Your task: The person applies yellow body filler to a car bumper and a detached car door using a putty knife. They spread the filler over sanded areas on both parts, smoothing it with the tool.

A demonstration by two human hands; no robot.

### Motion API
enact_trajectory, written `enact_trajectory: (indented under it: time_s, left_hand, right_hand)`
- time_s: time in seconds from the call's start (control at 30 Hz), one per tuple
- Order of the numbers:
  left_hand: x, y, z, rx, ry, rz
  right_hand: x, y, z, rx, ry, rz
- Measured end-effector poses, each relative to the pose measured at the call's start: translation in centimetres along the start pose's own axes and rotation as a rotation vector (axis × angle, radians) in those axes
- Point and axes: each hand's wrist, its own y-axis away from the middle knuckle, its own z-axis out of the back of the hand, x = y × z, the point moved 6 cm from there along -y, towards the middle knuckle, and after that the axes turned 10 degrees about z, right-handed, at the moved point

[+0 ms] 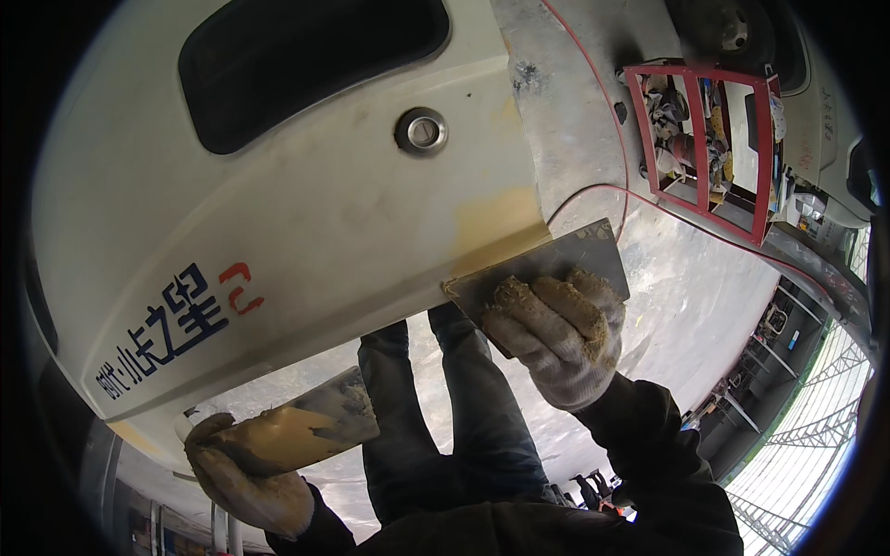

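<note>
A soiled knit glove covers my right hand [556, 333], which is closed on a flat dark spreader blade [542, 267]. One edge of that blade lies at the lower edge of a white vehicle door [334, 229], by a tan filler patch [497, 222]. My left hand [243, 472], gloved too, holds a flat putty plate [306, 420] coated with yellow-tan filler, below the panel and apart from it. A round metal lock [421, 131] and a dark handle recess [313, 62] are set in the door, which bears blue and red lettering.
A red metal cart frame [702, 139] full of tools and rags stands at the upper right, near another vehicle [824, 125]. A red hose [605, 186] runs over the grey floor [667, 278]. Shelving [772, 347] lines the right side.
</note>
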Motion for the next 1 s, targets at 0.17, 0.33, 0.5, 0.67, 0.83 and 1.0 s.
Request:
enact_trajectory:
  time_s: [0.17, 0.33, 0.5, 0.67, 0.83, 1.0]
  left_hand:
    - [-0.4, 0.0, 0.2, 0.007, -0.101, -0.073]
    - [0.1, 0.1, 0.7, -0.020, -0.133, -0.080]
    - [0.4, 0.3, 1.1, -0.029, -0.005, 0.002]
    - [0.5, -0.1, 1.5, 0.002, -0.064, -0.064]
    - [0.8, 0.0, 1.3, -0.004, -0.015, -0.002]
    - [0.5, 0.1, 1.2, -0.013, -0.013, -0.033]
  right_hand:
    - [1.4, 1.5, -0.3, 0.033, 0.014, -0.011]
    - [1.9, 0.0, 0.3, -0.051, -0.028, -0.034]
    - [1.3, -0.4, -1.3, 0.021, -0.016, 0.027]
    - [2.0, 1.6, -1.1, -0.022, -0.011, -0.029]
    - [1.5, 0.0, 1.4, 0.034, 0.016, -0.043]
    - [0.5, -1.8, 0.9, 0.042, -0.007, -0.012]
